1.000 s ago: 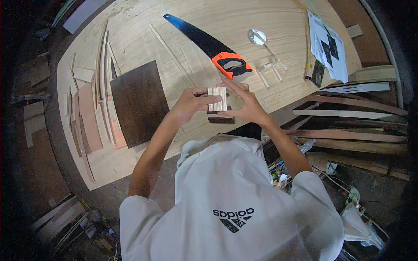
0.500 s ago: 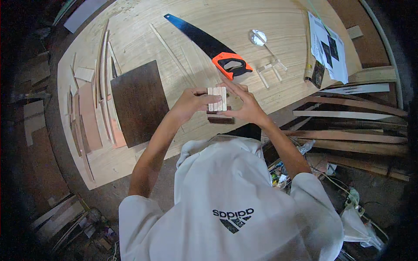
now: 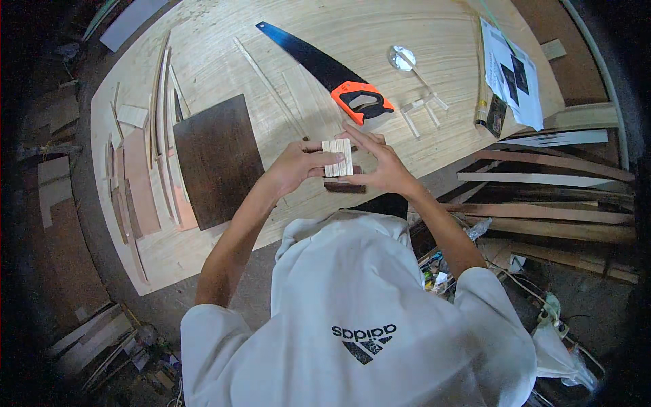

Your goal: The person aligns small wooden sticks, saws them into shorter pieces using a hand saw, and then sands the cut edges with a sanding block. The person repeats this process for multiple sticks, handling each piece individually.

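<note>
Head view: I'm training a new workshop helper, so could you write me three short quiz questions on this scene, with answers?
1. Besides black, what colour is the handle of the saw?
A) green
B) orange
C) white
2. True or false: the dark board lies to the right of the saw.
3. Which hand has a digit across the face of the pale striped wooden piece?

Key:
1. B.
2. False; the dark board lies left of the saw.
3. The left hand.

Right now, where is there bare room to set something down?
The table is bare between the saw and the silver disc, and between that disc and the long bar. Crowded: its left side, with wood strips, and around the fingers and striped block.
</note>
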Demonstrator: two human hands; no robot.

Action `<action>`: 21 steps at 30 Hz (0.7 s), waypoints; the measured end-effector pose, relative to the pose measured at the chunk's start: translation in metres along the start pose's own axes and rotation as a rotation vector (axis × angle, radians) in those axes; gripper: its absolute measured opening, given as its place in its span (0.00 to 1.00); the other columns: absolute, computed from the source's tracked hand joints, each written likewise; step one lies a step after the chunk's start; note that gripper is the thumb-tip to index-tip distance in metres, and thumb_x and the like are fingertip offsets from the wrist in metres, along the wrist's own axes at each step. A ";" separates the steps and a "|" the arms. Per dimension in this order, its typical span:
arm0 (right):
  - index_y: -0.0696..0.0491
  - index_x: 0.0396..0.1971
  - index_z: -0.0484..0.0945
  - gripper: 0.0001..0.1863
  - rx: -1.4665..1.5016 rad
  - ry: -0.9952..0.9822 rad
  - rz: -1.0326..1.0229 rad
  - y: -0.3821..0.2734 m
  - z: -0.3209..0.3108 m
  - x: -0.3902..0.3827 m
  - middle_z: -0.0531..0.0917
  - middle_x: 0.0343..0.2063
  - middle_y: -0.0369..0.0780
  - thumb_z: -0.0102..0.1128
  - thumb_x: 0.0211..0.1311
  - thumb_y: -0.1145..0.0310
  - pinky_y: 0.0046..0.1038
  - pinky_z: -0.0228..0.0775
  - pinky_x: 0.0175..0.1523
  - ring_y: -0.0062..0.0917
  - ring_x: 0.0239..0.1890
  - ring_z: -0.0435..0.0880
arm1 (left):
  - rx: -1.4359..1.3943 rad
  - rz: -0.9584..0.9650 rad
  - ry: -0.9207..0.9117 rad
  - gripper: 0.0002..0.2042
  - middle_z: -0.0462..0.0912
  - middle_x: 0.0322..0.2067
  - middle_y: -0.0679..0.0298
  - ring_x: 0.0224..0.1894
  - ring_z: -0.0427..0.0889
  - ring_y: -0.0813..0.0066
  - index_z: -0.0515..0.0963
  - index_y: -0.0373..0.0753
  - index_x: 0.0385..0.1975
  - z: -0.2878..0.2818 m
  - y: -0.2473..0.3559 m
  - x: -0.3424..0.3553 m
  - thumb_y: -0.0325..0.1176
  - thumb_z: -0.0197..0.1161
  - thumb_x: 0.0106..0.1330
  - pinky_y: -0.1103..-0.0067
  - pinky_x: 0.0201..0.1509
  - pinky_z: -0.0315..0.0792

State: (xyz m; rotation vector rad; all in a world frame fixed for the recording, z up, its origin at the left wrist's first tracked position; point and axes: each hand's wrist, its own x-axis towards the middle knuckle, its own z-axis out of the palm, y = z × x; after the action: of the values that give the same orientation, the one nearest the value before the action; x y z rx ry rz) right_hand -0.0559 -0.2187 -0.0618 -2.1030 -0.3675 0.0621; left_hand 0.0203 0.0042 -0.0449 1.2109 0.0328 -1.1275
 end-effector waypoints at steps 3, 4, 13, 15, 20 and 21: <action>0.48 0.73 0.59 0.54 0.027 -0.004 0.005 -0.003 -0.001 0.002 0.75 0.64 0.39 0.80 0.43 0.63 0.38 0.55 0.71 0.35 0.66 0.70 | -0.026 0.008 -0.014 0.21 0.84 0.47 0.58 0.48 0.84 0.71 0.78 0.29 0.51 0.001 -0.001 -0.001 0.34 0.72 0.62 0.74 0.56 0.78; 0.48 0.73 0.59 0.54 0.028 -0.011 0.002 -0.003 -0.002 0.003 0.75 0.63 0.39 0.80 0.43 0.62 0.38 0.55 0.71 0.35 0.66 0.70 | -0.038 0.006 -0.023 0.21 0.83 0.47 0.58 0.48 0.84 0.71 0.78 0.29 0.51 0.002 0.000 -0.002 0.34 0.72 0.62 0.74 0.56 0.78; 0.47 0.73 0.58 0.53 0.046 -0.068 -0.006 0.004 -0.002 0.002 0.76 0.62 0.42 0.79 0.46 0.59 0.38 0.54 0.71 0.35 0.65 0.72 | -0.017 -0.030 0.016 0.24 0.82 0.49 0.57 0.50 0.83 0.69 0.75 0.28 0.53 0.001 -0.012 -0.001 0.38 0.71 0.64 0.73 0.59 0.76; 0.44 0.73 0.58 0.53 0.007 -0.079 -0.019 0.012 0.005 0.002 0.75 0.62 0.42 0.78 0.47 0.57 0.38 0.53 0.72 0.35 0.65 0.72 | -0.024 -0.038 0.022 0.25 0.82 0.49 0.57 0.50 0.82 0.69 0.74 0.27 0.54 -0.001 -0.016 -0.003 0.39 0.70 0.64 0.72 0.60 0.75; 0.46 0.74 0.56 0.53 0.022 -0.157 0.017 0.016 0.013 -0.001 0.75 0.63 0.40 0.78 0.47 0.61 0.38 0.53 0.72 0.34 0.65 0.71 | -0.086 -0.066 0.079 0.25 0.82 0.48 0.54 0.50 0.83 0.67 0.74 0.25 0.54 -0.001 -0.033 -0.002 0.37 0.70 0.65 0.73 0.57 0.78; 0.45 0.74 0.56 0.53 0.033 -0.161 0.023 0.013 0.013 -0.003 0.75 0.63 0.40 0.78 0.47 0.61 0.38 0.52 0.72 0.34 0.66 0.70 | -0.079 -0.076 0.073 0.25 0.82 0.47 0.55 0.49 0.84 0.68 0.74 0.25 0.54 -0.004 -0.037 -0.001 0.38 0.70 0.65 0.73 0.56 0.78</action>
State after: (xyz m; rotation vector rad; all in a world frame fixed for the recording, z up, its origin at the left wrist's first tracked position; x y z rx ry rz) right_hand -0.0583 -0.2149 -0.0798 -2.0750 -0.4355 0.2504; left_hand -0.0040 0.0105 -0.0723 1.1882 0.1784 -1.1367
